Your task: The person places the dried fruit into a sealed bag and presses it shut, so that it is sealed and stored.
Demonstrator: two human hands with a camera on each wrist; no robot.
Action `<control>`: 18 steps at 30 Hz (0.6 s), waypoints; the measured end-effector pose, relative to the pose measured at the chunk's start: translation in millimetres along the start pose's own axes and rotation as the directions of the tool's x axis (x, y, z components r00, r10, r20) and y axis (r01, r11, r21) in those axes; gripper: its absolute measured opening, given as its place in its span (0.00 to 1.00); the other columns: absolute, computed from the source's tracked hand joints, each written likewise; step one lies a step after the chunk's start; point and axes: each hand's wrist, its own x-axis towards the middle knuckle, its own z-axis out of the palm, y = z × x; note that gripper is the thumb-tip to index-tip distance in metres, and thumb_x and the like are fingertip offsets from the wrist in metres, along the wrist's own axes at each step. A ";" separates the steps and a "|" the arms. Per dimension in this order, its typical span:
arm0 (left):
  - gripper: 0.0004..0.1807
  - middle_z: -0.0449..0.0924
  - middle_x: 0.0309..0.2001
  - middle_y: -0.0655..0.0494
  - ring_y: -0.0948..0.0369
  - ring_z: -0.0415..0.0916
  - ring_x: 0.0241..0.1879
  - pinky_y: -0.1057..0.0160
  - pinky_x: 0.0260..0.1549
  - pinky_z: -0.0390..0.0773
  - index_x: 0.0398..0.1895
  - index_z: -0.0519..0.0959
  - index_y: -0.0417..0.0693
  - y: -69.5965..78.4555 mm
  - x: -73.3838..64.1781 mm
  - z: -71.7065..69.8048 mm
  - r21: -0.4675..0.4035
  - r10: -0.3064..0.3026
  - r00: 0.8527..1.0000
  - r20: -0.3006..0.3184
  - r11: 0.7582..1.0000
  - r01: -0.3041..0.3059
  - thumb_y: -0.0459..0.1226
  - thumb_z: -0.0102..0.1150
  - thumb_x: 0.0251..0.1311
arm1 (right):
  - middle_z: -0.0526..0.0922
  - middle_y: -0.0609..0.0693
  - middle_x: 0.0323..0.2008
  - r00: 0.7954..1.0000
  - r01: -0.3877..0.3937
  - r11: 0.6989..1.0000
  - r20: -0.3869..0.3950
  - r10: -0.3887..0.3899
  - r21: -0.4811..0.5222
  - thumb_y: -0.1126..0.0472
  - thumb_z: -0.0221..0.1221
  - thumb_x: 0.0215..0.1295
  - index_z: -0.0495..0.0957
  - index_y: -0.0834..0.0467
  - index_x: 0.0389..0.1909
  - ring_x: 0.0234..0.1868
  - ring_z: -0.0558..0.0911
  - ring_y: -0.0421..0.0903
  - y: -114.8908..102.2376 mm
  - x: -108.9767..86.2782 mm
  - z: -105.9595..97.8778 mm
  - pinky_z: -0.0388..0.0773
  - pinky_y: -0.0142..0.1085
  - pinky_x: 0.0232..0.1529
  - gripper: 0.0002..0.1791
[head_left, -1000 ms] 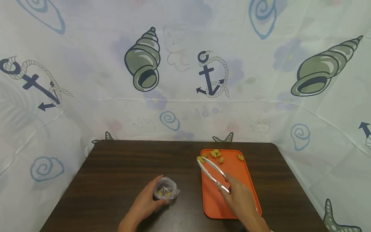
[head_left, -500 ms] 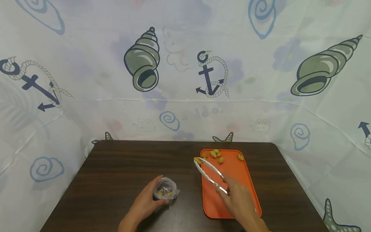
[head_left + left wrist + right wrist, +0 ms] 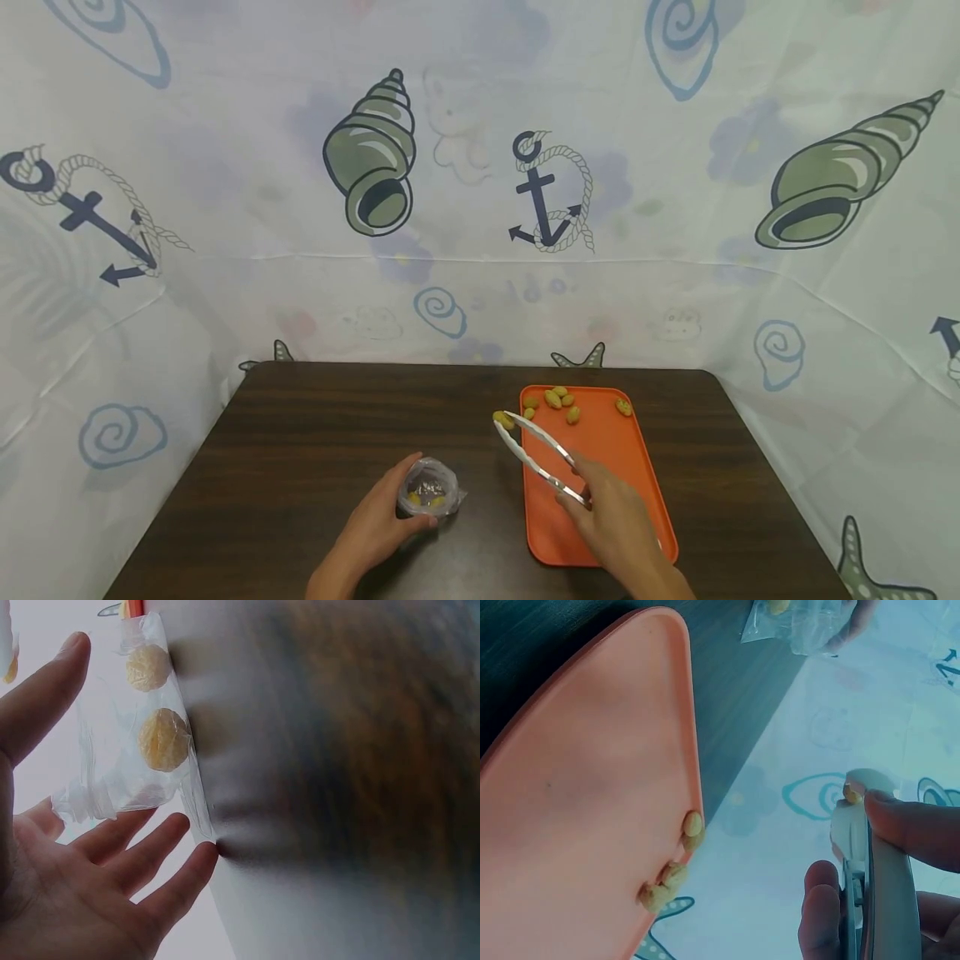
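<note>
My left hand (image 3: 375, 521) cups a clear plastic bag (image 3: 444, 477) standing upright on the dark table, thumb on the near side and fingers on the far side. Two round yellowish pieces (image 3: 163, 740) lie at its bottom in the left wrist view. Metal tongs (image 3: 553, 481) with pale tips are gripped in my right hand (image 3: 618, 517). A yellow-brown oval piece (image 3: 502, 419), like a small dried fruit, sits between the tips, above the table just left of the orange tray (image 3: 573, 508). In the right wrist view that piece (image 3: 851, 793) is partly hidden.
Several similar pieces (image 3: 552, 400) lie near the tray's far edge, one (image 3: 623, 407) of them apart at the far right. Brown wood-grained tabletop (image 3: 315, 433) extends to the left. A printed cloth (image 3: 480, 208) hangs behind the table.
My right hand and the tongs have shifted left, carrying the piece from over the tray's far left corner past its left edge. My left hand and the bag stay put.
</note>
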 end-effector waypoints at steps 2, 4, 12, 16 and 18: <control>0.54 0.74 0.70 0.48 0.46 0.73 0.67 0.37 0.63 0.74 0.77 0.64 0.61 0.1 -0.1 -0.1 0.002 0.004 1.000 -0.001 1.000 -0.004 0.50 0.83 0.45 | 0.78 0.38 0.26 1.000 0.008 1.000 0.000 -0.008 -0.004 0.54 0.76 0.57 0.82 0.52 0.60 0.24 0.71 0.34 -0.5 -0.2 0.0 0.67 0.31 0.26 0.28; 0.54 0.74 0.70 0.48 0.46 0.74 0.67 0.37 0.62 0.74 0.77 0.64 0.61 0.4 -0.7 -0.5 0.003 0.006 1.000 0.001 1.000 -0.006 0.51 0.83 0.45 | 0.78 0.38 0.25 1.000 0.012 1.000 -0.001 -0.012 -0.003 0.54 0.76 0.57 0.83 0.51 0.59 0.24 0.71 0.34 -1.3 -0.8 -0.6 0.68 0.31 0.27 0.28; 0.54 0.74 0.70 0.48 0.46 0.74 0.67 0.37 0.62 0.75 0.77 0.65 0.61 0.1 -0.5 -0.2 0.007 0.005 1.000 -0.003 1.000 -0.005 0.51 0.83 0.45 | 0.79 0.38 0.28 0.999 0.005 0.999 0.041 -0.007 0.039 0.53 0.75 0.58 0.82 0.50 0.61 0.25 0.72 0.32 -7.5 -3.9 -4.1 0.69 0.30 0.27 0.29; 0.54 0.74 0.70 0.48 0.46 0.74 0.67 0.37 0.62 0.75 0.77 0.65 0.62 0.3 -1.2 -0.7 0.011 0.013 1.000 -0.005 1.000 -0.013 0.52 0.83 0.44 | 0.80 0.38 0.30 0.999 0.013 0.998 0.045 -0.016 0.059 0.53 0.75 0.58 0.82 0.50 0.61 0.25 0.71 0.31 -9.0 -5.0 -3.8 0.69 0.29 0.26 0.28; 0.54 0.74 0.70 0.47 0.46 0.74 0.67 0.37 0.62 0.75 0.77 0.65 0.62 0.2 -1.1 -0.7 0.010 0.012 1.000 -0.005 1.000 -0.012 0.52 0.83 0.44 | 0.80 0.38 0.30 0.999 0.023 0.998 0.041 -0.025 0.062 0.53 0.75 0.58 0.82 0.51 0.61 0.24 0.71 0.31 -9.5 -5.6 -3.5 0.69 0.29 0.26 0.28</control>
